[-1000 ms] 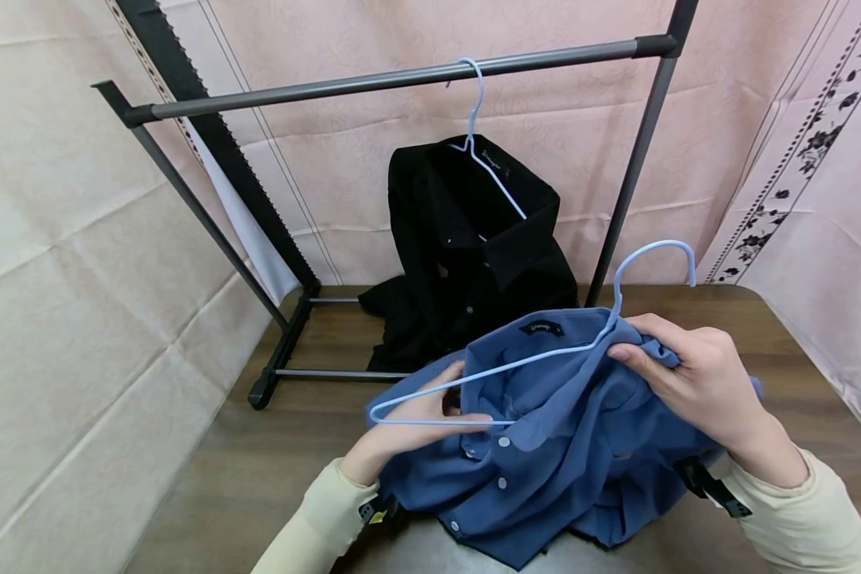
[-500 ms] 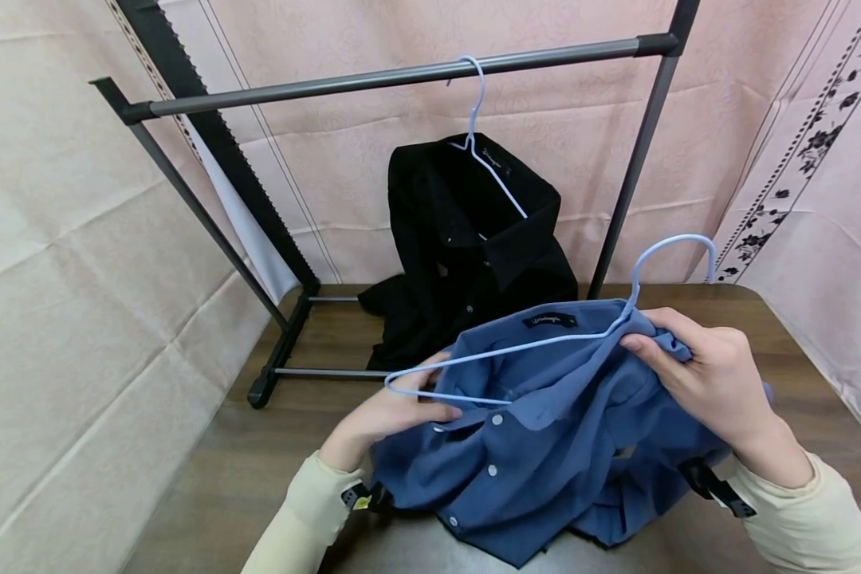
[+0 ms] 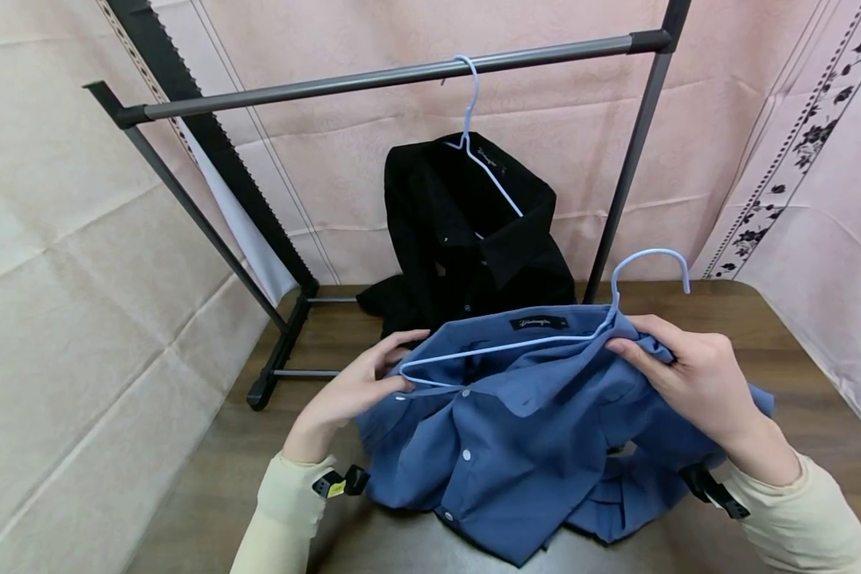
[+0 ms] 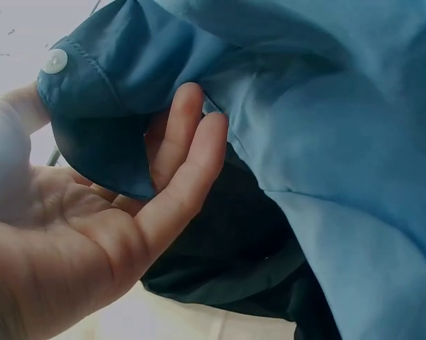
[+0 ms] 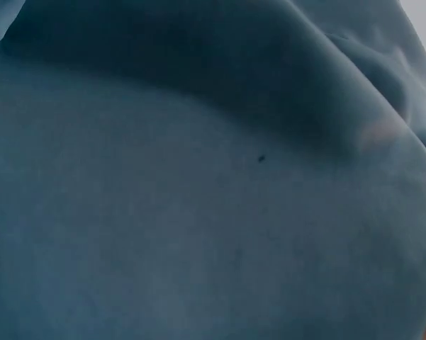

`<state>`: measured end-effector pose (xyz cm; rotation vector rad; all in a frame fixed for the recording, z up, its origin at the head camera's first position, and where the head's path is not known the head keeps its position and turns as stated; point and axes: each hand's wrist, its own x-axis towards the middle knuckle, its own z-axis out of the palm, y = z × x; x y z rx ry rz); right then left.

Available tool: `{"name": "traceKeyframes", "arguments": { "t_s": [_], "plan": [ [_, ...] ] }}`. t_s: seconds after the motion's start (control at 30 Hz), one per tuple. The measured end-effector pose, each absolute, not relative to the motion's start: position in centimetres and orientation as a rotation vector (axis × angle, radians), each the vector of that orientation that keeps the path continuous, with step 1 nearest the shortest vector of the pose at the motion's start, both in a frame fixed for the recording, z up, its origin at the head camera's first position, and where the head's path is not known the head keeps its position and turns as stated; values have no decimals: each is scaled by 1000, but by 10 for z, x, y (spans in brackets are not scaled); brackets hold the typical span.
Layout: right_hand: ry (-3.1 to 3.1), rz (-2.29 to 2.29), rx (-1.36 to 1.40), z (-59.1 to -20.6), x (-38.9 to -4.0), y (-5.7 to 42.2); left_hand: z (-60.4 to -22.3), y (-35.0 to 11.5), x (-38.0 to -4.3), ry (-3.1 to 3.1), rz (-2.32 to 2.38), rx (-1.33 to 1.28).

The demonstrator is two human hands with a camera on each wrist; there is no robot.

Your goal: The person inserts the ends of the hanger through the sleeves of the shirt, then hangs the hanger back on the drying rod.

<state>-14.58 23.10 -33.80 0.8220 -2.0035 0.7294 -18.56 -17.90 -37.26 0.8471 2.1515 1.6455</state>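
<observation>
A blue button-up shirt (image 3: 524, 446) is held up over the table, with a light-blue hanger (image 3: 502, 347) partly inside its collar. The hanger's hook rises above the collar on the right, and its left end lies within the neck opening. My right hand (image 3: 696, 375) grips the bunched collar beside the hanger's neck. With thumb in front and fingers behind, my left hand (image 3: 351, 391) holds the shirt's open front near the hanger's left end. In the left wrist view, a buttoned flap (image 4: 92, 134) lies between thumb and fingers. Blue cloth (image 5: 198, 212) hides my right hand's grip in the right wrist view.
Behind the blue shirt, a black shirt (image 3: 473, 247) hangs on another light-blue hanger (image 3: 469, 104) from the grey rail (image 3: 316, 88). The rack's feet (image 3: 261, 387) stand on a wooden table (image 3: 222, 478). Pale cloth (image 3: 316, 159) surrounds the table.
My left hand has moved left and up, drawing the shirt's front outward. The hanger's left end now lies inside the neck opening. My right hand shifted slightly right, then back.
</observation>
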Motion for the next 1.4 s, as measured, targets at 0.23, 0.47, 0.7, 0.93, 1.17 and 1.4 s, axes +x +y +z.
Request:
{"name": "traceKeyframes", "arguments": {
  "t_s": [0.23, 0.47, 0.7, 0.93, 1.17, 1.4],
  "plan": [
    [-1998, 651, 900, -341, -146, 228, -363, -189, -180, 2170, 1719, 817],
    [-1994, 520, 856, -341, -144, 224, -348, -191, -168, 2322, 1710, 821],
    [-1973, 498, 747, -342, -142, 222, -336, -183, -150, 2465, 1622, 859],
    [-1954, 653, 593, -345, -140, 217, -335, -168, -134, 2477, 1556, 899],
    [-1942, 732, 523, -347, -138, 219, -339, -147, -125, 2445, 1499, 946],
    [-1914, 832, 485, -349, -139, 220, -349, -130, -126, 2501, 1327, 1109]
  ]
}}
